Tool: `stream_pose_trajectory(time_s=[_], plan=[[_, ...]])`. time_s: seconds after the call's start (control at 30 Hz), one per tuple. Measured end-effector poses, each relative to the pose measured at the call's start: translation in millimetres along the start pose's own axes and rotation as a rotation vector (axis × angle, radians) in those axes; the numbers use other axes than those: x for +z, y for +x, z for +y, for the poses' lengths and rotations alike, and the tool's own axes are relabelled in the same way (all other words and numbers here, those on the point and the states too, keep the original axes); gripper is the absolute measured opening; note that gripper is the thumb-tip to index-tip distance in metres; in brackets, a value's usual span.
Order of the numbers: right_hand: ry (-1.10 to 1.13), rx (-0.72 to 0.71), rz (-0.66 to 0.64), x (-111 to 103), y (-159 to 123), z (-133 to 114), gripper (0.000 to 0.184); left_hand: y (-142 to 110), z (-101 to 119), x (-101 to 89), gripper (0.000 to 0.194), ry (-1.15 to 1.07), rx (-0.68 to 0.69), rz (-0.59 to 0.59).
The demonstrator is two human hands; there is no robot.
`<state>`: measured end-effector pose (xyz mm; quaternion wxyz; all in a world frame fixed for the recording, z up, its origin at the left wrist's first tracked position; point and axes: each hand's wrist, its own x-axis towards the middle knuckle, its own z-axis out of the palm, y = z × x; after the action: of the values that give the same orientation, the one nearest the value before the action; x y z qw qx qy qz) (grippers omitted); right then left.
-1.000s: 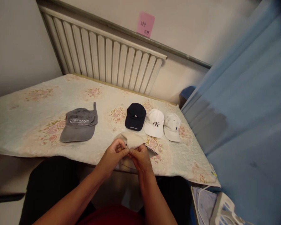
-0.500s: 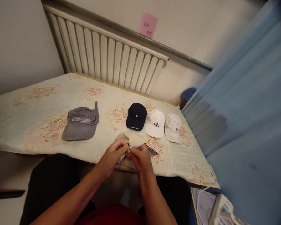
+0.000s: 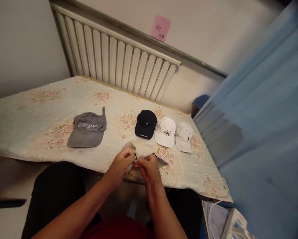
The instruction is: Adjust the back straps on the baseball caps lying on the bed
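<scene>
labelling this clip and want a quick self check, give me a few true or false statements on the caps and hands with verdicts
1. The left hand and right hand both hold the beige cap. True.
2. The navy cap lies between the grey cap and the white cap with black letters. True.
3. The right hand rests on the grey cap. False: it is at the beige cap.
4. The grey cap lies right of the navy cap. False: it lies left.

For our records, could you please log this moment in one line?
left hand: holding beige baseball cap | right hand: holding same cap | on floral sheet: gray cap, navy cap, white CK cap, white small-logo cap
</scene>
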<state>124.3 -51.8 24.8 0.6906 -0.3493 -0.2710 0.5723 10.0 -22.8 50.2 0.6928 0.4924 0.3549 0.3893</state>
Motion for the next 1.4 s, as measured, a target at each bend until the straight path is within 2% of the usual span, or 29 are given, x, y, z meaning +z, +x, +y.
stream_pose_trajectory(time_s=[0.3,0.53,0.73,1.0,1.4], plan=[[-0.023,0.018,0.017,-2.6,0.7,2.2,0.03,-0.2,9.1,4.7,0.018,0.028,-0.004,0.075],[-0.003,0.012,-0.004,-5.6,0.5,2.9,0.032,-2.6,7.1,-4.0,0.021,-0.064,-0.015,-0.042],[-0.021,0.02,0.011,-5.7,0.3,3.2,0.032,-1.9,0.8,-9.2,0.019,-0.096,-0.019,-0.081],[-0.018,0.019,0.007,-7.9,0.8,5.6,0.031,0.9,3.1,-9.6,0.016,-0.165,-0.075,-0.094],[-0.012,0.032,-0.033,-4.0,-2.1,2.9,0.035,1.9,-2.3,-9.8,0.013,-0.141,-0.071,-0.093]])
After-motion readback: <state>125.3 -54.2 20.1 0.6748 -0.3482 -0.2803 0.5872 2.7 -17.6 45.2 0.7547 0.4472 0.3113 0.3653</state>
